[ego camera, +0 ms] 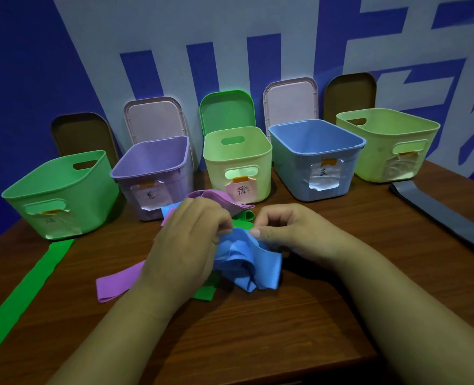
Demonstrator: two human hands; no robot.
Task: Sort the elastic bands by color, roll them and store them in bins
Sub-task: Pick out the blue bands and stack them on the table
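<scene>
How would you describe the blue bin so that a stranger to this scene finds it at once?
On the wooden table, five open bins stand in a row before the blue and white wall. The blue bin is fourth from the left, between two pale yellow-green bins. It alone is blue, and a pink lid leans behind it.

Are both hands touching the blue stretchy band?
Touching. The head view shows the left hand and the right hand each pinching the top edge of the bunched blue band, with no gap at the fingertips.
</scene>
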